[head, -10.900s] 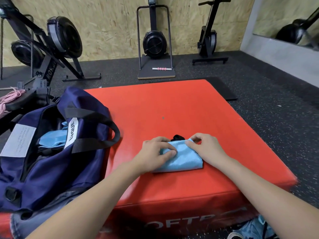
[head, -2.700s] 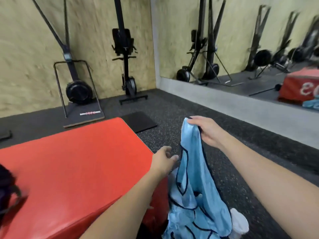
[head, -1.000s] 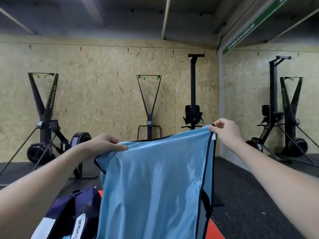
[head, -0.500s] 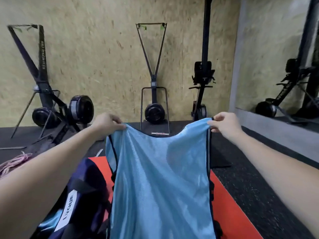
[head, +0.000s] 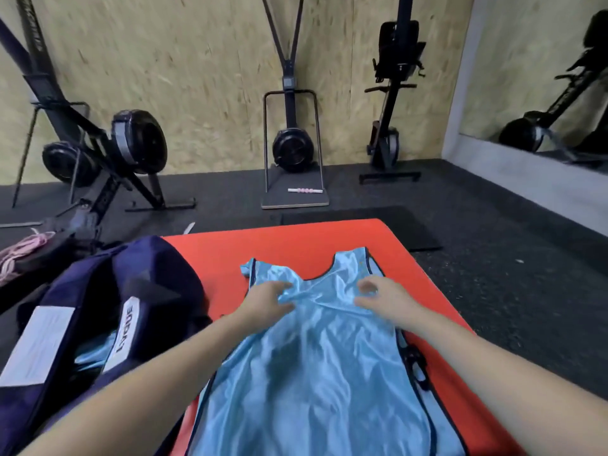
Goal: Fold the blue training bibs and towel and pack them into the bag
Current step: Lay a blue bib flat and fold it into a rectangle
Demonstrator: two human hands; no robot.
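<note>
Blue training bib (head: 316, 366) spread flat on the red mat (head: 296, 241), beside the navy bag (head: 108, 311) at its left edge; left hand (head: 266, 302) and right hand (head: 383, 299), fingers loosely curved, press its chest, smoothing before folding.

Bib (head: 316, 366) lies on the mat (head: 296, 245) (bag (head: 108, 291) to its left).
</note>
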